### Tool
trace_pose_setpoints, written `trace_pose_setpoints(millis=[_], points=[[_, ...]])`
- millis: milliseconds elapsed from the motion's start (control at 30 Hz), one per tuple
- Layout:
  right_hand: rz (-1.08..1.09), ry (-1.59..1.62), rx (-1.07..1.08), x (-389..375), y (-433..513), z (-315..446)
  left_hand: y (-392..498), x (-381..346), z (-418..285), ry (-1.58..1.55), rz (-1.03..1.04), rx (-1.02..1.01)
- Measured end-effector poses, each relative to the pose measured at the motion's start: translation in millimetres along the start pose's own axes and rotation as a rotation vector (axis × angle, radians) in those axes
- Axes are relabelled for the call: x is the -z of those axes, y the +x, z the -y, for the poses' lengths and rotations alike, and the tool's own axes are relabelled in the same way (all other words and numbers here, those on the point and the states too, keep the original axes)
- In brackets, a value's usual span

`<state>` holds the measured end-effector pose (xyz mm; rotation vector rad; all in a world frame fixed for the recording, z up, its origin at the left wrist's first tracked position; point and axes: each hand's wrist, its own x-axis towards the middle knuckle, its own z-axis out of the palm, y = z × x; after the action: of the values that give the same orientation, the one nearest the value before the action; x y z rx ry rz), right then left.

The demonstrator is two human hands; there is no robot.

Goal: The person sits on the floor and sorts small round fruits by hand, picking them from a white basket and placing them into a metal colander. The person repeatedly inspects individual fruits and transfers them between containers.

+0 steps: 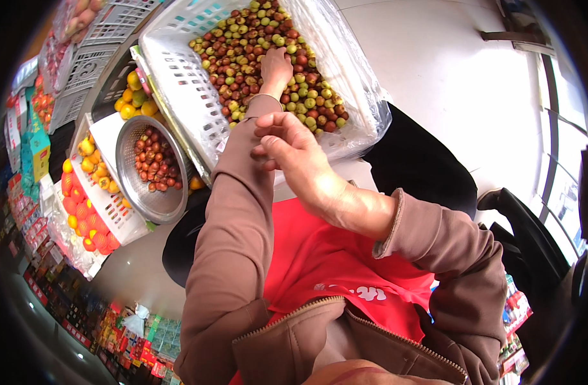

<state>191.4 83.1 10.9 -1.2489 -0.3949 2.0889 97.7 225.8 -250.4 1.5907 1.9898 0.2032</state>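
My left hand (276, 70) reaches into a heap of red and green jujubes (246, 53), its fingertips down among the fruit; whether it grips any is hidden. The jujubes fill a large white plastic basket (181, 91) lined with clear plastic film. Above my left forearm is my right hand (291, 154), its fingers loosely bent and apart, with nothing visible in them. A perforated metal colander (152, 207) with mostly red-brown jujubes (157, 159) stands left of the basket. A red apron (323, 250) covers my front.
Beyond the colander are a crate of orange-yellow fruit (130, 98), persimmons (99, 166) and red-netted fruit (84, 216). Grey plastic baskets (84, 70) stand at the upper left. Packaged goods (135, 341) line the lower left. A black-clad leg (419, 159) lies right of the basket.
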Motion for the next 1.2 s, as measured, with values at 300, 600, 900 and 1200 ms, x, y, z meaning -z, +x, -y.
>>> trace_pose_setpoints(millis=[300, 600, 900, 1200], points=[[0.005, -0.104, 0.072, -5.4, 3.3, -4.0, -8.8, -16.7, 14.9, -0.031, 0.235, -0.287], [0.040, -0.119, 0.048, -13.3, -3.7, -5.6, -73.6, 3.9, 24.9, -0.151, 0.493, -0.150], [0.150, -0.080, 0.043, -9.0, -20.5, -3.3, -48.8, 14.0, -23.0, 0.014, 0.001, -0.329], [0.081, 0.000, 0.050, -6.2, 0.4, 12.4, -29.4, -26.6, -41.2, 0.232, 0.030, -0.186]])
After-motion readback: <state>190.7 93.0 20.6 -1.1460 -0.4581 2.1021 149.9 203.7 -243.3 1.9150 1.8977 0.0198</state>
